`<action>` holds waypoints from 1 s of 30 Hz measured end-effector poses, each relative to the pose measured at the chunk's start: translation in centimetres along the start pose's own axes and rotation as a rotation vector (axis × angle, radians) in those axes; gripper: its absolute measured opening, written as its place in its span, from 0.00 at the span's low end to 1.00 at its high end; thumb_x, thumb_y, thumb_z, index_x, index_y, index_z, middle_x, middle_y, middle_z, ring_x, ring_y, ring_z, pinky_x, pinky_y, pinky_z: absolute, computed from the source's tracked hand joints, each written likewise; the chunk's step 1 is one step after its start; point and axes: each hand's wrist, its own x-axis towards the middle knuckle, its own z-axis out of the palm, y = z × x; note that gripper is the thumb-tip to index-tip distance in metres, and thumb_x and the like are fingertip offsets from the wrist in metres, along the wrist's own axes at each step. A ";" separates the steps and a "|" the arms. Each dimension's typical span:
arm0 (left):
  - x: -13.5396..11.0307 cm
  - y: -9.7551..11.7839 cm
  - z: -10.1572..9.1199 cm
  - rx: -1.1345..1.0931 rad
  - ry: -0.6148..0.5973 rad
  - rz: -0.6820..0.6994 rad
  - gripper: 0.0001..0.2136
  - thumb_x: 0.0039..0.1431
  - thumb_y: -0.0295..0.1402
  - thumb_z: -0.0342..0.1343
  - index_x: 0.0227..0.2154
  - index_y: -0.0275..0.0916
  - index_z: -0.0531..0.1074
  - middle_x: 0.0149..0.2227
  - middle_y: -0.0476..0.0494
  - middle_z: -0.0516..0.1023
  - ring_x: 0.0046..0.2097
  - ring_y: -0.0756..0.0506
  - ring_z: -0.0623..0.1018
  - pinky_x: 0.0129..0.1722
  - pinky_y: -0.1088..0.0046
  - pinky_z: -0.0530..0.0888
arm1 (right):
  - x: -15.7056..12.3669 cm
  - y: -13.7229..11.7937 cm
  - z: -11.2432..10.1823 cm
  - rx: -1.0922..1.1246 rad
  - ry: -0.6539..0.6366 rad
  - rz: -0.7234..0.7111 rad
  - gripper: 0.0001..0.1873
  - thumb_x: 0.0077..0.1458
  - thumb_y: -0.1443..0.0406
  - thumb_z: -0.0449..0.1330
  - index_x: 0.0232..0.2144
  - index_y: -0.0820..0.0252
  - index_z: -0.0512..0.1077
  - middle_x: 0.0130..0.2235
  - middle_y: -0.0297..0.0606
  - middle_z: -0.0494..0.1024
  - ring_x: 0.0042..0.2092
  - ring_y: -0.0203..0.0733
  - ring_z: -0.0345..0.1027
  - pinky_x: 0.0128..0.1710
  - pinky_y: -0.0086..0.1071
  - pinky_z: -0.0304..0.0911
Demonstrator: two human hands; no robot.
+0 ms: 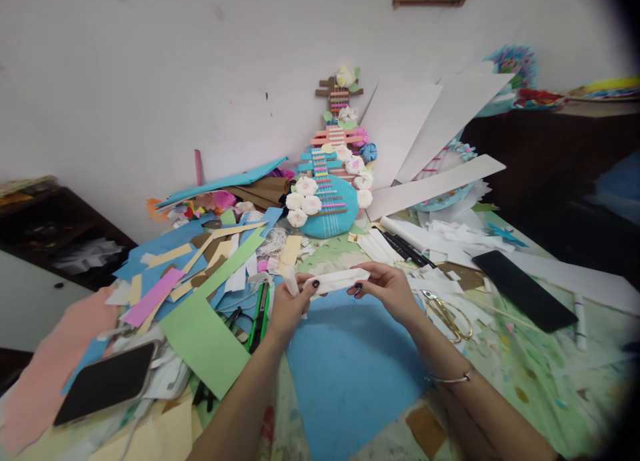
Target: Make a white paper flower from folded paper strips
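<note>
The left hand (290,309) and the right hand (390,291) each have their grip clamped, thumb against fingers, on a folded white paper strip (336,280), held between them above the far edge of a blue paper sheet (350,374). Near the left hand lies a green utility knife (262,311); near the right wrist, gold-handled scissors (441,309). Farther back on the desk (543,384) stands a flower-trimmed, stringed paper craft (344,214).

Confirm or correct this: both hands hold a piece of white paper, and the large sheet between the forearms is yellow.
The head view shows the large sheet is blue, not yellow; the left hand and right hand do hold the white paper.
</note>
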 end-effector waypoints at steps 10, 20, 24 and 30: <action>-0.2 0.6 0.3 0.105 0.021 0.010 0.16 0.44 0.40 0.63 0.30 0.32 0.71 0.20 0.46 0.75 0.16 0.58 0.56 0.16 0.81 0.51 | -0.1 0.0 0.0 -0.053 0.001 0.015 0.21 0.43 0.63 0.66 0.41 0.64 0.70 0.25 0.38 0.79 0.27 0.42 0.75 0.28 0.32 0.71; -0.3 0.9 0.3 0.217 0.030 0.059 0.12 0.43 0.38 0.63 0.26 0.33 0.74 0.20 0.46 0.76 0.18 0.55 0.65 0.18 0.80 0.59 | 0.1 0.3 0.0 -0.024 -0.033 0.136 0.27 0.42 0.60 0.66 0.45 0.66 0.68 0.25 0.39 0.79 0.27 0.41 0.75 0.28 0.31 0.71; -0.2 0.6 0.1 0.245 0.031 0.076 0.11 0.43 0.37 0.63 0.27 0.33 0.75 0.22 0.45 0.76 0.21 0.53 0.69 0.20 0.80 0.63 | 0.1 0.5 -0.2 -0.052 -0.015 0.145 0.24 0.42 0.60 0.66 0.41 0.67 0.71 0.25 0.40 0.79 0.28 0.42 0.76 0.29 0.33 0.71; -0.2 0.9 0.0 0.268 0.022 0.074 0.11 0.42 0.35 0.64 0.29 0.34 0.78 0.26 0.44 0.79 0.27 0.50 0.74 0.25 0.78 0.67 | 0.0 0.4 -0.3 -0.079 -0.004 0.128 0.20 0.41 0.60 0.67 0.37 0.67 0.73 0.26 0.40 0.79 0.28 0.42 0.76 0.28 0.31 0.71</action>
